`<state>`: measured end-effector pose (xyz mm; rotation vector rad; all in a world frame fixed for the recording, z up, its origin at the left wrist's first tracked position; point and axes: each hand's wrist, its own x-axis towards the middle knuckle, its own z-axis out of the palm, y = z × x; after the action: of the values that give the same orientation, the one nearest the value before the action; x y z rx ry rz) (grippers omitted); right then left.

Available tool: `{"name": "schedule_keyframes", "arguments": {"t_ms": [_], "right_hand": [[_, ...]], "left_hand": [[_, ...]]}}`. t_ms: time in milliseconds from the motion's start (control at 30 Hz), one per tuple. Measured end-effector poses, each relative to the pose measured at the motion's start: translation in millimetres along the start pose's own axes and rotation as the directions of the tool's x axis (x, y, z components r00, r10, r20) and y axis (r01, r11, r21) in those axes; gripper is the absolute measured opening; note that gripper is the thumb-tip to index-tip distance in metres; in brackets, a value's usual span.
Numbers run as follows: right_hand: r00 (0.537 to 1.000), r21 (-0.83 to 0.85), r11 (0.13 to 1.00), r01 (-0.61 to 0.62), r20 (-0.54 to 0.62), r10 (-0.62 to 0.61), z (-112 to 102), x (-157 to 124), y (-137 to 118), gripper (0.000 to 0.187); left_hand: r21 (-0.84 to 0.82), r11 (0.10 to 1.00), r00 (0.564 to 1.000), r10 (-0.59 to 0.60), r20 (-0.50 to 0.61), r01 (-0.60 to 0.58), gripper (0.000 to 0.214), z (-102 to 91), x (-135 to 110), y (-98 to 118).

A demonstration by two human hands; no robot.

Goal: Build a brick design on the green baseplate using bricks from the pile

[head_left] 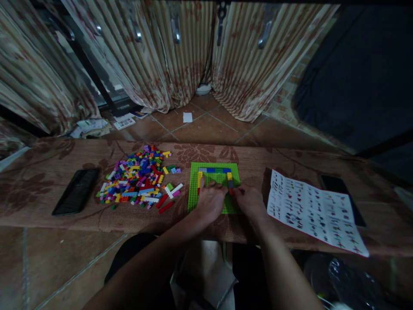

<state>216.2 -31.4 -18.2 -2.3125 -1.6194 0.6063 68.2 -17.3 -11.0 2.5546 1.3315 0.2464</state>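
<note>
Plate: green baseplate (194, 189) mid-table (48, 172), brick border on its 12, 9 and 3 o'clock edges | Hands: left hand (210, 201), right hand (250, 201) close together at its 6 o'clock edge, grip unclear | To do: middle looks bare; brick pile (138, 178) at 9 o'clock barely used.

Studded matt green plastic is noted on the baseplate (194, 189). At its nine o'clock, smooth hard plastic is seen in the brick pile (138, 178), and beyond it the smooth dark face of a phone (76, 190). Coarse woven matt cloth is recorded on the table cover (41, 172). At three o'clock a sheet (314, 211) of thin matt paper is seen. At twelve, faintly sheened floor tiles (206, 127) and ribbed curtain cloth (155, 56) are noted.
</note>
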Motion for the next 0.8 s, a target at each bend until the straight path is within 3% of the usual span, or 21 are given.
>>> {"name": "schedule_keyframes", "arguments": {"t_ms": [233,400,667,800], "right_hand": [[1.0,-0.015,1.0,-0.007,0.001,0.007,-8,0,3,0.032],[1.0,0.035,0.999,-0.01,0.009,0.01,-7,0,3,0.03],[1.0,0.043,0.999,-0.014,-0.014,0.014,-10,0,5,0.027],[0.997,0.058,0.998,0.02,-0.076,-0.016,-15,-5,1,0.025]], "left_hand": [[-0.133,0.985,0.987,-0.125,-0.102,0.112,0.022,-14.3,2,-5],[-0.227,0.941,0.934,-0.299,-0.197,0.253,0.032,-39.9,5,-28],[-0.146,0.947,0.95,-0.301,-0.081,0.288,0.033,-49.3,-4,-43],[-0.109,0.97,0.975,-0.22,-0.014,0.217,0.033,-44.1,-9,-45]]}}
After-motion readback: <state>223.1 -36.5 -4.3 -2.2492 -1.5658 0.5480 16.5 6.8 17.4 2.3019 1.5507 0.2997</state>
